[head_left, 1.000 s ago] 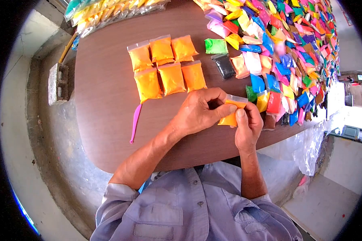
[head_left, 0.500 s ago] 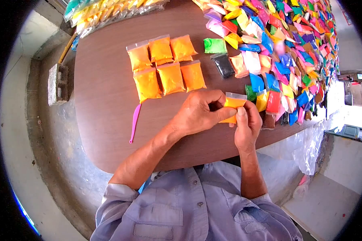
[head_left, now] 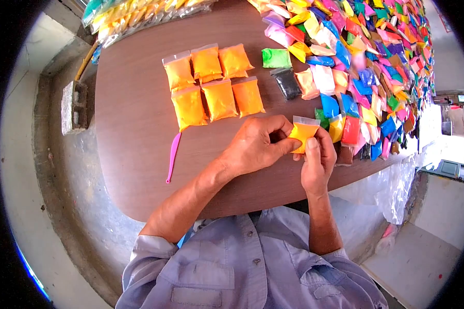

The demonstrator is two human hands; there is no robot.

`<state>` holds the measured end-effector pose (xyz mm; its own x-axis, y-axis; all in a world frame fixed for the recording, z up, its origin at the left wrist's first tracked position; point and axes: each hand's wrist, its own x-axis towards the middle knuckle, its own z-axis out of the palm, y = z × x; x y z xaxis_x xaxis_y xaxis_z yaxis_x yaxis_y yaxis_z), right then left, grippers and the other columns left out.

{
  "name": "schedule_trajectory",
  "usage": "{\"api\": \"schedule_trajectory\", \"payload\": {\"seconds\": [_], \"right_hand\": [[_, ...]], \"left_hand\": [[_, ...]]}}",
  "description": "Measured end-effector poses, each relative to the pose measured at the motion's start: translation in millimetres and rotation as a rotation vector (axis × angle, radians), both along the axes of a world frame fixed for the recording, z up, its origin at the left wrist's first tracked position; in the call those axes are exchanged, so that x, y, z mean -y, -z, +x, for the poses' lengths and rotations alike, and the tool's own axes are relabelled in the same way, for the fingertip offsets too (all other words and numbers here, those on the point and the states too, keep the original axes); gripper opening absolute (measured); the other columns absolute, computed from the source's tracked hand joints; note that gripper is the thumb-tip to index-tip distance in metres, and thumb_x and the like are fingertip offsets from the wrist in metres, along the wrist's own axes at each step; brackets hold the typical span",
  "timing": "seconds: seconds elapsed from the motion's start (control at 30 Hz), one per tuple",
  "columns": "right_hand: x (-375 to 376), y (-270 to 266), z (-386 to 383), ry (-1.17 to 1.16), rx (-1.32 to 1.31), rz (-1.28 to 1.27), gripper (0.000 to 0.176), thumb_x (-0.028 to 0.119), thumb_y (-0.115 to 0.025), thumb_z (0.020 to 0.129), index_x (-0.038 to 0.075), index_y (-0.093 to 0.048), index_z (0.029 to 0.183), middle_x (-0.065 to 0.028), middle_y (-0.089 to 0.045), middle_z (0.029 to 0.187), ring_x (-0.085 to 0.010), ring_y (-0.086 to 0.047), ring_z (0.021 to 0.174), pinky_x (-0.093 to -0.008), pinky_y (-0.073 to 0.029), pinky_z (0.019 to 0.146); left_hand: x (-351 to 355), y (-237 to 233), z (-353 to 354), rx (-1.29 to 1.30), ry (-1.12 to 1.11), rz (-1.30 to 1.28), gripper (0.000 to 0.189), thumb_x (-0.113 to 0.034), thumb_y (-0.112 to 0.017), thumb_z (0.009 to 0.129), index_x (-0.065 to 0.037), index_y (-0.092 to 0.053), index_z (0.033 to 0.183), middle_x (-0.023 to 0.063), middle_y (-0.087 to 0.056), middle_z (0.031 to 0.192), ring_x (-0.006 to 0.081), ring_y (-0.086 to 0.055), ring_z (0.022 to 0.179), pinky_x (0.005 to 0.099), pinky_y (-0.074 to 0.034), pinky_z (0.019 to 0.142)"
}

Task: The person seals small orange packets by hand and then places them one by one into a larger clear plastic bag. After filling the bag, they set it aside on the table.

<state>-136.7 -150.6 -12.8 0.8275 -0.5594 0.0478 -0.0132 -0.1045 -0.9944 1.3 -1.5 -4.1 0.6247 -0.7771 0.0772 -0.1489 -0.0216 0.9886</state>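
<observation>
In front of my chest I hold a small yellow-orange packet (head_left: pixel 303 133) with a clear top strip. My right hand (head_left: pixel 318 162) pinches it from the right, thumb on its front face. My left hand (head_left: pixel 258 144) is closed at its lower left edge, thumb against it, the other fingers curled and partly hidden. Several similar orange packets (head_left: pixel 219 99) lie in two rows on the table beyond my left hand. A pink plastic knife-like tool (head_left: pixel 174 158) lies on the table left of my forearm.
A large heap of multicoloured packets (head_left: pixel 366 77) covers the table's right side. A black packet (head_left: pixel 286 84) and a green packet (head_left: pixel 276 58) lie at its near left edge. Larger clear bags of packets (head_left: pixel 144 23) sit at the back left. The brown table (head_left: pixel 134 103) has a rounded left edge.
My left thumb has slid off the packet's face to its lower left edge, so more of the packet shows. The packet is turned a little more face-up. Other things stay put.
</observation>
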Motion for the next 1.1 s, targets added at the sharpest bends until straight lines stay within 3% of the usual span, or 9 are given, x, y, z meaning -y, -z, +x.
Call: {"api": "schedule_trajectory", "payload": {"seconds": [0.07, 0.2, 0.3, 0.6, 0.7, 0.77, 0.87, 1.1], "right_hand": [[3.9, 0.7, -3.1, -0.039, 0.030, 0.013, 0.037, 0.030, -0.059, 0.116, 0.000, -0.063, 0.137, -0.0051, -0.069, 0.118, -0.0092, -0.065, 0.094, -0.0230, -0.056, 0.079], [2.8, 17.4, 1.4, 0.094, 0.114, -0.033, 0.040, 0.030, -0.067, 0.113, -0.003, -0.066, 0.136, -0.0057, -0.073, 0.115, -0.0085, -0.068, 0.095, -0.0228, -0.057, 0.077], [0.3, 13.1, 2.5, 0.113, 0.115, -0.012, 0.039, 0.028, -0.068, 0.112, -0.003, -0.067, 0.135, -0.0051, -0.073, 0.115, -0.0078, -0.067, 0.093, -0.0232, -0.056, 0.079], [4.3, 12.1, 0.2, 0.040, 0.077, 0.013, 0.037, 0.028, -0.068, 0.112, -0.003, -0.068, 0.133, -0.0042, -0.073, 0.110, -0.0070, -0.066, 0.091, -0.0227, -0.055, 0.075], [6.0, 17.1, 0.6, 0.084, 0.109, -0.023, 0.036, 0.028, -0.067, 0.113, -0.003, -0.068, 0.132, -0.0045, -0.073, 0.108, -0.0066, -0.066, 0.090, -0.0227, -0.056, 0.074], [4.2, 9.2, -0.5, -0.007, 0.103, 0.062, 0.036, 0.027, -0.066, 0.114, -0.003, -0.067, 0.134, -0.0046, -0.073, 0.109, -0.0068, -0.066, 0.087, -0.0224, -0.056, 0.072], [4.7, 0.6, -1.7, -0.073, 0.004, 0.043, 0.035, 0.025, -0.062, 0.115, -0.001, -0.064, 0.137, -0.0040, -0.070, 0.112, -0.0081, -0.063, 0.088, -0.0229, -0.053, 0.073], [2.5, 5.4, 0.6, -0.030, 0.033, 0.055, 0.034, 0.026, -0.060, 0.115, -0.001, -0.065, 0.135, -0.0036, -0.070, 0.109, -0.0067, -0.061, 0.083, -0.0222, -0.052, 0.068]], "left_hand": [[1.8, -1.7, -2.5, -0.085, 0.014, -0.050, 0.027, -0.015, -0.090, 0.094, 0.003, -0.076, 0.108, 0.0096, -0.079, 0.092, 0.0109, -0.074, 0.079, 0.0286, -0.062, 0.070], [1.6, -10.0, -7.5, -0.024, 0.016, -0.088, 0.032, -0.018, -0.091, 0.093, 0.004, -0.075, 0.110, 0.0122, -0.079, 0.093, 0.0136, -0.075, 0.080, 0.0304, -0.063, 0.071], [1.9, -10.1, -5.8, -0.046, 0.019, 0.059, 0.036, -0.020, -0.092, 0.091, 0.005, -0.075, 0.112, 0.0139, -0.080, 0.094, 0.0164, -0.077, 0.081, 0.0322, -0.065, 0.075], [1.3, -5.7, -6.9, -0.020, 0.018, 0.014, 0.034, -0.018, -0.091, 0.092, 0.003, -0.074, 0.114, 0.0089, -0.077, 0.089, 0.0111, -0.071, 0.076, 0.0283, -0.059, 0.068], [1.9, -6.1, -8.2, -0.053, 0.021, -0.101, 0.029, -0.019, -0.088, 0.095, 0.002, -0.075, 0.111, 0.0058, -0.075, 0.087, 0.0093, -0.068, 0.074, 0.0269, -0.057, 0.066], [3.1, -1.3, -7.5, -0.127, -0.008, -0.108, 0.023, -0.019, -0.087, 0.098, 0.000, -0.075, 0.102, 0.0031, -0.071, 0.081, 0.0068, -0.061, 0.070, 0.0272, -0.051, 0.060], [0.6, 0.1, -3.5, -0.014, -0.050, -0.042, 0.024, -0.021, -0.086, 0.099, -0.001, -0.074, 0.094, 0.0020, -0.067, 0.076, 0.0060, -0.057, 0.068, 0.0279, -0.046, 0.057], [2.5, -0.3, -3.7, 0.030, -0.095, -0.068, 0.024, -0.020, -0.084, 0.101, 0.000, -0.073, 0.092, 0.0018, -0.066, 0.076, 0.0065, -0.056, 0.068, 0.0287, -0.045, 0.056]]}}
